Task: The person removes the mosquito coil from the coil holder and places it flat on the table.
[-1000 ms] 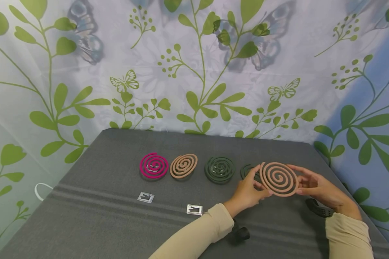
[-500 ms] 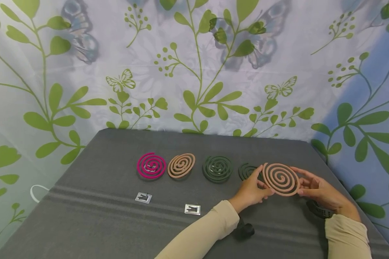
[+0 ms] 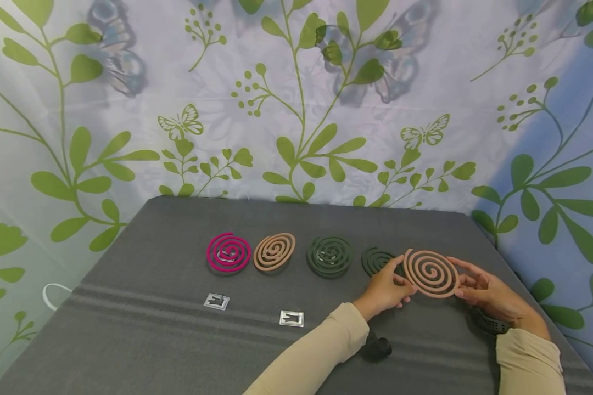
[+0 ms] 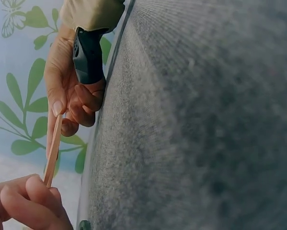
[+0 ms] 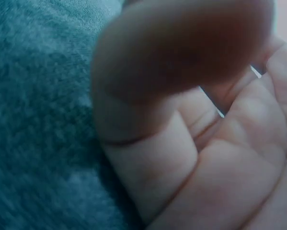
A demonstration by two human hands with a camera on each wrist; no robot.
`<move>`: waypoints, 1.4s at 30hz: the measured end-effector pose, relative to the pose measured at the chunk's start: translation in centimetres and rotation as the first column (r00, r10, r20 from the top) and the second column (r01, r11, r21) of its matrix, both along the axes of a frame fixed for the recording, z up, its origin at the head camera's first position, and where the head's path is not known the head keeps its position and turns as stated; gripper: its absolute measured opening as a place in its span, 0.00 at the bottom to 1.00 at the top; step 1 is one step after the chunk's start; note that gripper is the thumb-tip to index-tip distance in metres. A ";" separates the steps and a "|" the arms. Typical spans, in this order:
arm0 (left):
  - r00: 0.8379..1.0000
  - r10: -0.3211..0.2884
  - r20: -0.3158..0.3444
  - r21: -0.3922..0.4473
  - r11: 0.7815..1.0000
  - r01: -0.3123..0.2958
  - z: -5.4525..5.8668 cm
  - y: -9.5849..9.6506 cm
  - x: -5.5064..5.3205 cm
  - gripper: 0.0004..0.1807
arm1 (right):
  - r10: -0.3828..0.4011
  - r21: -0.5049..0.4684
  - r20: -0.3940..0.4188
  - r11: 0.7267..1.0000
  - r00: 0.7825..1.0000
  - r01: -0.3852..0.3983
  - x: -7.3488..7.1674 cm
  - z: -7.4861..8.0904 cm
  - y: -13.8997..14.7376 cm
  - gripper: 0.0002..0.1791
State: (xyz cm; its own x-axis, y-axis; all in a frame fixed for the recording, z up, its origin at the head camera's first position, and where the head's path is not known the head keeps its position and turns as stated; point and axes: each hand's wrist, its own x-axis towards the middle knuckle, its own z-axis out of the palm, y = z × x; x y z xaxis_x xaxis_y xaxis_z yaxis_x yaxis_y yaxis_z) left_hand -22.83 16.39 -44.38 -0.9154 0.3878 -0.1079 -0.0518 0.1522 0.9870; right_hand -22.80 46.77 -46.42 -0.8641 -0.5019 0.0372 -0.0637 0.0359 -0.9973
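A fabric backdrop printed with green leaves and butterflies spans the rear, its right side tinged blue. In front of it spreads the bench, covered in dark gray cloth with a few creases running across it. Two beige sleeves reach in from the lower edge of the head view, cuffs turned back at the wrists.

The left hand and the right hand share one tan spiral coil: each grip is clamped on it, fingers and thumb pinching opposite edges. That coil is above the bench near its right side, tilted with its face toward the head camera (the left wrist view shows it edge-on, a thin strip between the hands).

Left of the hands, four more coils form a row: a magenta coil, a second tan coil just beside it and tilted, a dark green coil, and another green coil partly hidden behind the left hand. A dark device sits at the left wrist.

Smallest are two silver metal plates with cut-outs, the left plate and the right plate, lying nearer the viewer, well apart.
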 end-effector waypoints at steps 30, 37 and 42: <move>0.990 -0.031 0.138 -0.014 0.999 0.033 0.1 1.1 -1.3 0.30 | -0.140 -0.124 0.224 0.977 0.964 0.171 0.1 0.4 0.5 0.32; 0.988 -0.054 0.144 -0.034 0.998 0.060 0.2 1.2 -1.4 0.32 | -0.221 -0.074 0.250 0.966 0.943 0.247 0.1 0.5 0.2 0.30; 0.987 -0.066 0.149 -0.044 0.996 0.074 0.3 1.2 -1.4 0.33 | -0.304 -0.002 0.252 0.949 0.919 0.315 0.3 0.6 -0.1 0.29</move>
